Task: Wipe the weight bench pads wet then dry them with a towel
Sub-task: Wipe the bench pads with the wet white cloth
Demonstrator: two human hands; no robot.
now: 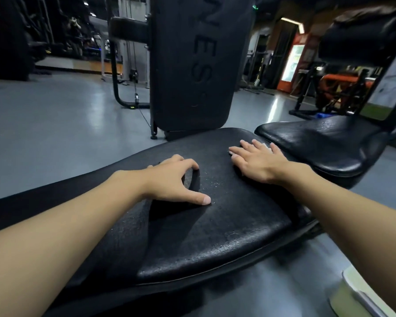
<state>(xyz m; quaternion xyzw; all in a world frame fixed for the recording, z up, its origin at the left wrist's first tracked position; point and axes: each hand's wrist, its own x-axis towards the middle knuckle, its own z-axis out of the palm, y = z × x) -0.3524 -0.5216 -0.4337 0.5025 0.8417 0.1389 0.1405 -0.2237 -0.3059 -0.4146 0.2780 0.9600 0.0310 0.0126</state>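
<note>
Leaning low over the black seat pad [215, 236], the person has both bare forearms stretched across it. The left hand [174, 179] is arched near the middle of the pad, thumb and fingertips pressed on the vinyl with a dark fold of something bunched beneath the palm; whether that is a cloth or only shadow I cannot tell. The right hand [258, 161] lies flat, fingers spread, close to the pad's far right edge, and a pale scrap [266, 146], perhaps a wipe or towel, peeps out between its fingers. The two hands sit apart from each other.

The pad's grained surface glints with fine specks and a sheen around the left thumb. Its upright back pad [192, 65] rises just beyond the far edge, embossed with large letters. A second black seat [318, 143] stands just beside the right edge, its surface also glistening.

The floor [55, 115] is smooth grey and reflects the ceiling lights. A cable machine [128, 53] stands behind on the left, an orange-framed lit cabinet [293, 58] far off on the right, and a pale container [352, 294] sits on the floor at the near right corner of the view.
</note>
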